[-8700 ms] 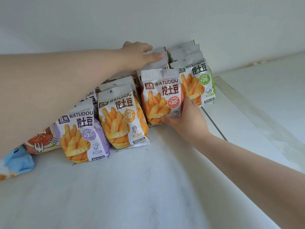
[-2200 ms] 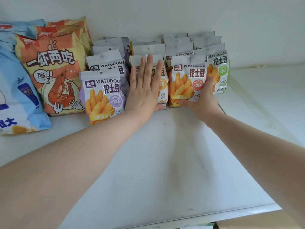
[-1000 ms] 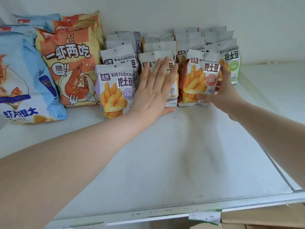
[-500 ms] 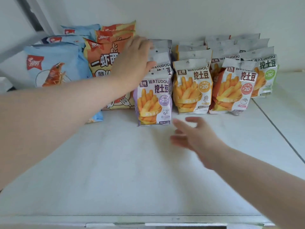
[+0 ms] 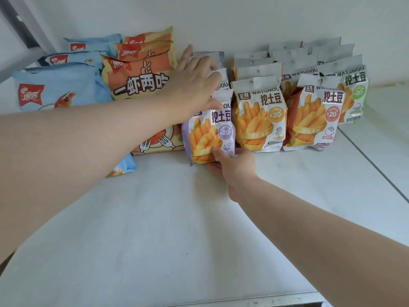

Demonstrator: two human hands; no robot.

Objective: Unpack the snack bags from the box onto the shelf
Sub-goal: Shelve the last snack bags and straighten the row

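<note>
The purple WATUDOU fries bag point(image 5: 209, 131) is standing at the front of the leftmost row on the white shelf point(image 5: 177, 229). Having left the yellow bag point(image 5: 259, 116) and red bag point(image 5: 314, 117), the right hand point(image 5: 232, 166) is now pinching its lower edge while the left hand point(image 5: 194, 85), fingers spread, is pressing the bag tops behind (straightening, seemingly). Labels are reading "WATUDOU" and "20".

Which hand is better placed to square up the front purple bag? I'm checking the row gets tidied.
Probably the right hand: it already pinches the purple bag at its bottom edge. The left hand lies over the tops of the bags behind.
</note>
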